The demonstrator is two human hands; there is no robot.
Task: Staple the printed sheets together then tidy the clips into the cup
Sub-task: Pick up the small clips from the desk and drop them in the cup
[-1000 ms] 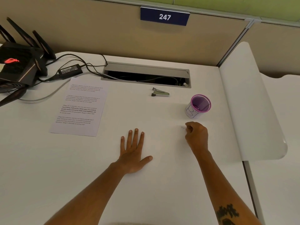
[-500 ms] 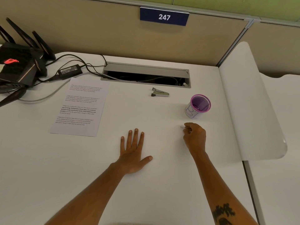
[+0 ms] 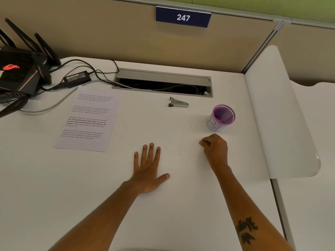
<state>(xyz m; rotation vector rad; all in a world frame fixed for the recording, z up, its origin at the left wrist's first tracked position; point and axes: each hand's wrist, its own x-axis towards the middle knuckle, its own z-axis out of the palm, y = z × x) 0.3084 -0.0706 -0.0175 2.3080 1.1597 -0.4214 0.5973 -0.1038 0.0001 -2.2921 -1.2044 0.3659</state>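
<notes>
Right hand (image 3: 215,149) shifted slightly leftward, fingers curled, possibly pinching a clip; cannot tell. Left hand (image 3: 147,169) stays spread flat on counter (image 3: 181,214).

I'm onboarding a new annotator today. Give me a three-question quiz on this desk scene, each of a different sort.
1. True or false: the left hand lies flat on the desk.
2. Which is nearest the right hand? A) stapler B) cup C) printed sheets
3. Fill in: the sign reads ___.

Key: 1 true; 2 B; 3 247.
</notes>
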